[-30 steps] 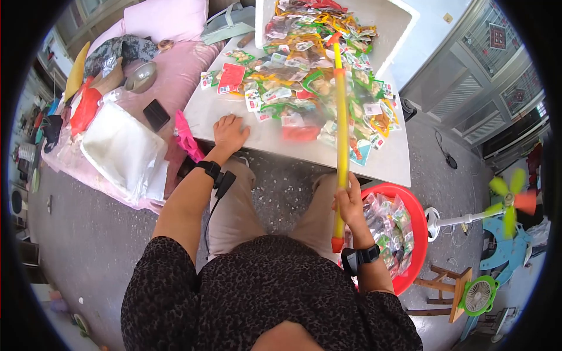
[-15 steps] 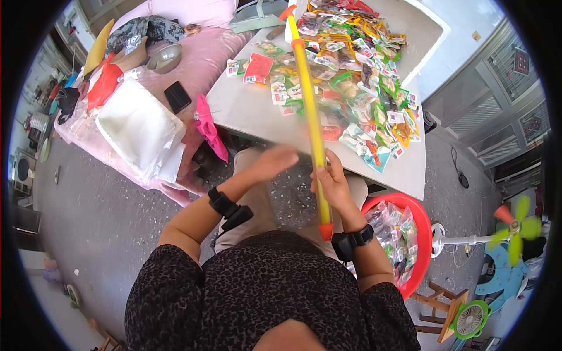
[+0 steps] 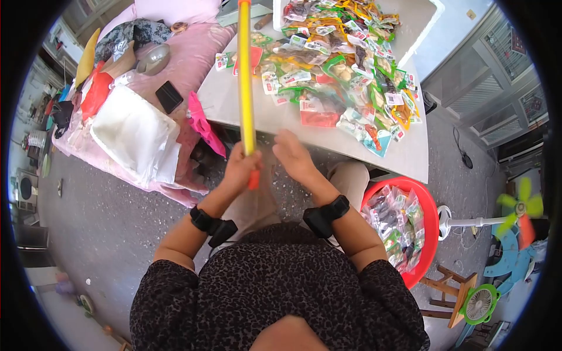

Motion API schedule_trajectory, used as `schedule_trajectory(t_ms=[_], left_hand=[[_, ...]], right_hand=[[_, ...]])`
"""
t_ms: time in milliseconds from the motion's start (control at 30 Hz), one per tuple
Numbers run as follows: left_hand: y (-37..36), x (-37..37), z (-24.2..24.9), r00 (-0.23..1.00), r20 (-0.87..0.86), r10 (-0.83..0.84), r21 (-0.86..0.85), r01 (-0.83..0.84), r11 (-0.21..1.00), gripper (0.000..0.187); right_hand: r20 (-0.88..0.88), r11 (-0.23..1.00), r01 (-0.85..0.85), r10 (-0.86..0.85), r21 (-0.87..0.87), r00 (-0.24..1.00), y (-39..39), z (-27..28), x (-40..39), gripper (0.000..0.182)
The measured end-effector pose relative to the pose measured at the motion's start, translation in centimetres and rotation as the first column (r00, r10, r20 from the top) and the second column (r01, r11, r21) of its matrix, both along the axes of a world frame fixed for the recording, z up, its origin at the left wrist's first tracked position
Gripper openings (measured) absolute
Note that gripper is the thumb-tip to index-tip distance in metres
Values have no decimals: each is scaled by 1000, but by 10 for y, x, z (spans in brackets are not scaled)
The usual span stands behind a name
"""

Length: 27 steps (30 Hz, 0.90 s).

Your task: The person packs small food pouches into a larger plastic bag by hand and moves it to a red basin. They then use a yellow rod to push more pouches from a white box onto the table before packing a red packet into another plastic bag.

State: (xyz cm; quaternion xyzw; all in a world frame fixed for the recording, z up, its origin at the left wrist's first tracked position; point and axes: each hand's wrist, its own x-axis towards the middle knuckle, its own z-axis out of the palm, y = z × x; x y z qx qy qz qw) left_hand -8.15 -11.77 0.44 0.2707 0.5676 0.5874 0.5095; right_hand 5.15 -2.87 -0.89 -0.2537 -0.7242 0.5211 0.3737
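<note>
My left hand [image 3: 240, 166] is wrapped round the lower part of a long yellow tube [image 3: 246, 82] with orange ends. The tube stands nearly upright in view, its top reaching past the upper edge. Close to its right, my right hand [image 3: 293, 157] is raised with the fingers up and holds nothing; it does not touch the tube. Beyond both hands, many packaged food bags [image 3: 333, 70] are heaped on the pale table [image 3: 228, 108]. A flat pack with a red patch [image 3: 319, 114] lies near the table's front edge.
A red basin [image 3: 432, 234] of packets stands at the right, beside a white-stemmed fan [image 3: 474, 222] and a wooden stool [image 3: 461, 298]. On the left, a pink-covered bed [image 3: 193, 52] holds a white sheet [image 3: 132, 126], a black phone [image 3: 169, 97] and a metal bowl [image 3: 154, 60].
The tube has moved left and is now in my left hand. My right hand has let go of it and opened. The view has shifted slightly.
</note>
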Motion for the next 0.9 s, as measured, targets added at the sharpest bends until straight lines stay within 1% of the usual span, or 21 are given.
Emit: schedule_trajectory(t_ms=[33,67,133,200,267,367,467,567,667,767,867,900], left_hand=[[5,-16,1,996,-52,74,22,-73,997,15],[11,-31,2,984,-102,149,47,-145,988,13],[25,-63,7,946,-198,257,93,-242,966,19],[39,-95,10,911,-230,343,123,-323,939,20],[53,-129,3,876,-275,396,104,-382,918,22],[72,-178,-16,842,-360,402,45,-415,909,21],[84,-204,-24,786,-467,405,-2,-459,889,23],[104,-231,-36,686,-600,411,-42,-540,841,24],[113,-232,-23,676,-620,399,-76,-558,826,25],[122,-239,-24,692,-613,380,-92,-541,836,23],[136,-266,-47,686,-603,407,-62,-549,834,22],[138,-265,-45,685,-614,392,-75,-546,835,24]], right_hand=[[48,1000,-23,23,-5,999,4,-2,8,42],[38,994,-22,26,-103,999,5,-6,15,41],[18,956,-24,30,-292,999,6,-20,25,38],[0,937,-6,7,-349,1000,3,-28,34,35],[9,917,6,-2,-398,1000,-1,-36,43,35],[42,925,21,-5,-380,999,-3,-43,51,33],[80,922,53,-24,-383,997,-1,-43,58,32],[89,912,59,-25,-406,996,2,-41,59,31],[25,893,51,-44,-447,999,3,-48,59,30],[20,922,15,-8,-388,1000,3,-48,61,31],[15,919,26,-22,-393,1000,4,-50,62,31],[21,911,36,-30,-411,999,5,-49,62,30]])
